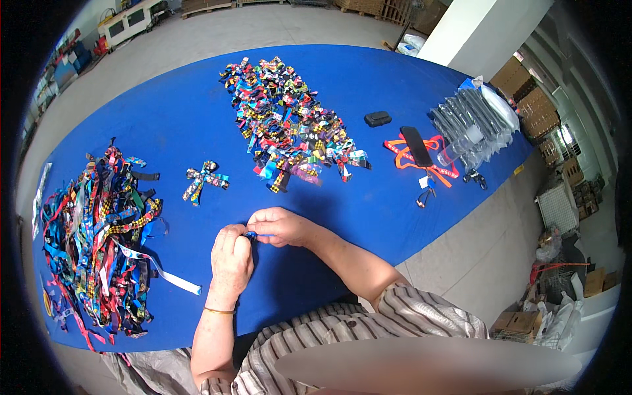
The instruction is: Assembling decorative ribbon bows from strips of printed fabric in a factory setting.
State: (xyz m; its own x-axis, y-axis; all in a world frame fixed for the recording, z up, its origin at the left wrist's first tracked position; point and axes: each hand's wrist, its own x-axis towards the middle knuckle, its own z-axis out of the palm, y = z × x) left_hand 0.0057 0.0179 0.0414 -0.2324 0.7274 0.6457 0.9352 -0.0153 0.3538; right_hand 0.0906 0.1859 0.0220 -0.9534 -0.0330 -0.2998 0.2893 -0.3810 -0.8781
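both left hand (232, 260) and right hand (282, 226) pinch a blue piece (251, 234); clear packets (469, 120) hold dark contents (486, 108).

Bright light; soft shadow (296, 270) on blue table (375, 197); fisheye edges bent, corners black; lower patch (428, 365) blurred.

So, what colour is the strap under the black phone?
The strap is bright orange, best seen in the head view.

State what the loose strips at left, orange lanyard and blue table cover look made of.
Loose strips: probably polyester ribbon, smooth with slight sheen, limply draped. Orange lanyard: likely flat synthetic webbing, bright, bending into loops. Blue table cover: matte, glare-free; fabric or vinyl, unclear.
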